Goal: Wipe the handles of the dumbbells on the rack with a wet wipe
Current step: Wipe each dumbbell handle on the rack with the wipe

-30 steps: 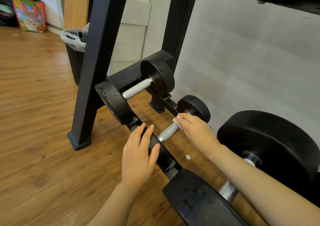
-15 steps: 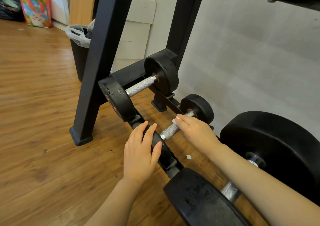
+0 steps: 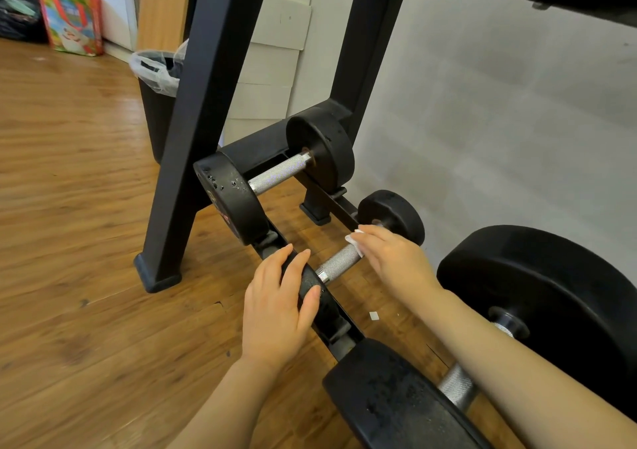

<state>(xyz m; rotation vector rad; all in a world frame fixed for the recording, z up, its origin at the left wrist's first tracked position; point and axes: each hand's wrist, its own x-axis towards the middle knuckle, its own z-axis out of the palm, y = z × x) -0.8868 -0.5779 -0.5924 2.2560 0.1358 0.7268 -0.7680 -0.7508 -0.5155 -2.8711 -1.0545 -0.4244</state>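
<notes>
Left hand (image 3: 275, 305) rests on the near black head of the small dumbbell (image 3: 391, 216) at frame centre, fingers lying over it, bracing it. Right hand (image 3: 391, 259) grips the wet wipe (image 3: 355, 242) around the far end of that knurled handle (image 3: 339, 261), fingers curled over. Rack (image 3: 213, 79) lower rail holds it between a mid-size dumbbell (image 3: 275, 172) above-left and a big dumbbell (image 3: 537, 297) lower right. Risks, judged: the small dumbbell could roll off its cradle if the brace slips; the wipe may snag or tear on the knurling; the near end of the handle may get skipped.
</notes>
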